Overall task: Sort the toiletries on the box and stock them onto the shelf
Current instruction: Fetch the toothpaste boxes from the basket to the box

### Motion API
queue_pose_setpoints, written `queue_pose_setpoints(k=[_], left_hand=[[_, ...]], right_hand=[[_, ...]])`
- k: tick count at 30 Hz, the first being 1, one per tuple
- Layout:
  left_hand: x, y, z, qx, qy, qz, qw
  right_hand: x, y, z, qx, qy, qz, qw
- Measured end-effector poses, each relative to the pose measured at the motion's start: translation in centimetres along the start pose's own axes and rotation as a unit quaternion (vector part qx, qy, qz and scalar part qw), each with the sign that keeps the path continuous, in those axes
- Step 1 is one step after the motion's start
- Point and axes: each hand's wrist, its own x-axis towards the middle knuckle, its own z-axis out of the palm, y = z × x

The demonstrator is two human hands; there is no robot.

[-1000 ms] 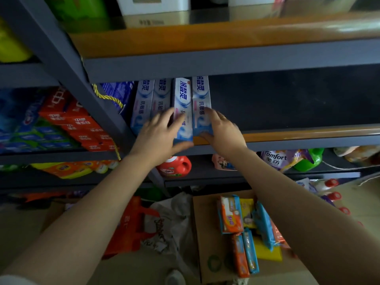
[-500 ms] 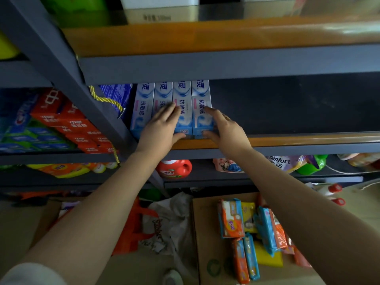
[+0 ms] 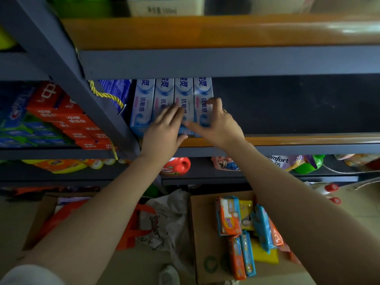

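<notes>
Several light-blue toothpaste boxes point(image 3: 144, 105) stand side by side at the left end of the middle shelf point(image 3: 308, 139). My left hand point(image 3: 164, 130) lies flat against the fronts of the middle boxes, fingers straight. My right hand point(image 3: 218, 124) touches the rightmost box point(image 3: 202, 89); its thumb reaches left across the front and its bent fingers sit at the box's right edge. It is blurred. Below, a cardboard box point(image 3: 205, 243) carries orange, blue and yellow toiletry packs point(image 3: 229, 217).
The middle shelf is dark to the right of the toothpaste. A grey upright post point(image 3: 67, 79) stands left of it, with red and blue cartons point(image 3: 67, 118) beyond. A red detergent bottle point(image 3: 176, 166) and refill pouches point(image 3: 287, 162) sit on the lower shelf. Bags point(image 3: 160, 221) lie on the floor.
The two right-hand toothpaste boxes have been pushed back level with the others. My left hand slid right across the fronts, and my right hand's fingers rose and bent at the rightmost box's edge.
</notes>
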Motion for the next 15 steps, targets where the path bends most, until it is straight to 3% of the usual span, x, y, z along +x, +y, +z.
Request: queue_pose_setpoints(k=[5,7,11,13,15], left_hand=[[0.0,-0.8,-1.0,-0.107,-0.033,0.002,0.994],[-0.6,-0.9,-1.8,-0.153,0.0,0.002,0.988],[-1.8,0.1,-3.3,-0.234,0.044,-0.008,0.971],[-1.9,1.4,-4.1,-0.33,0.018,-0.06,0.942],[-1.9,3.0,-5.0,-0.463,-0.01,-0.133,0.876]], right_hand=[[1.5,-1.4,-0.1,0.085,-0.012,0.091,0.992],[1.6,-1.2,-1.0,0.131,-0.002,0.145,0.981],[-0.3,0.0,-3.4,0.066,-0.026,0.174,0.982],[-3.2,1.0,-4.6,0.03,0.006,0.131,0.991],[-7.1,1.7,-5.7,0.035,0.035,0.075,0.996]])
